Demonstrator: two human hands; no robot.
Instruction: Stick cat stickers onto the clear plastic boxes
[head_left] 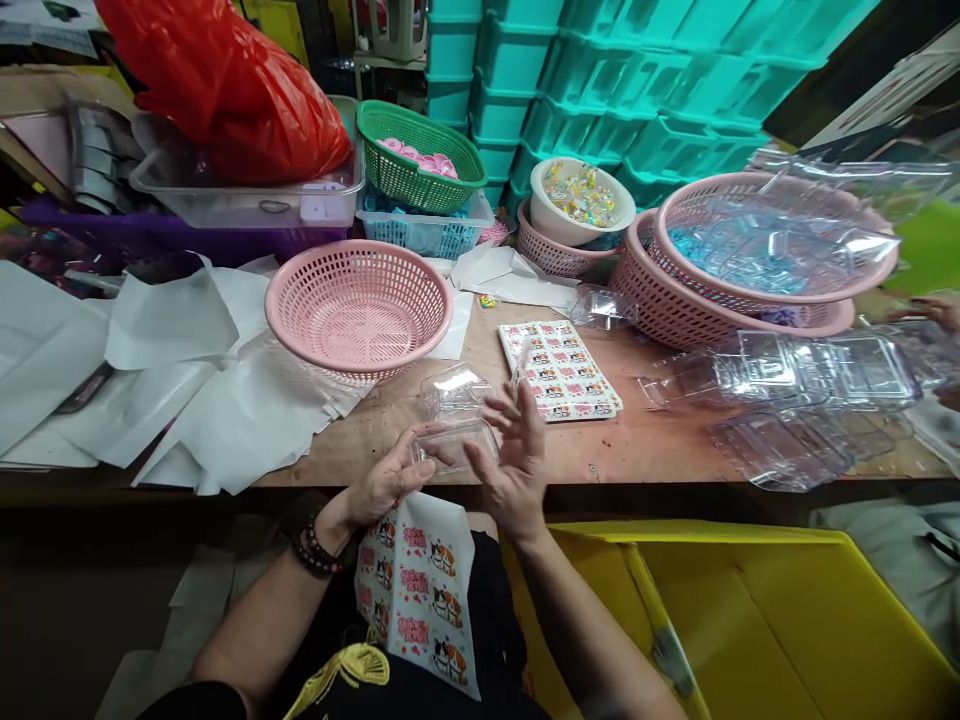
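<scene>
In my left hand (397, 472) is a small clear plastic box (454, 445), its fingers closed on the near left edge. My right hand (516, 462) is raised at the box's right side with fingers spread. A pale blur shows at its fingertips; I cannot make out what it is. Below the hands, a sheet of cat stickers (420, 590) lies on my lap. Another clear plastic piece (454, 388) rests on the table just beyond the box. A stack of cat sticker sheets (559, 370) lies beyond my right hand.
A pink basket (360, 305) stands behind, with white backing papers (225, 400) to the left. Clear plastic boxes (795, 370) and pink baskets (690, 290) are at the right. Teal crates (600, 80) rise at the back. A yellow box (750, 600) stands below the table's front edge.
</scene>
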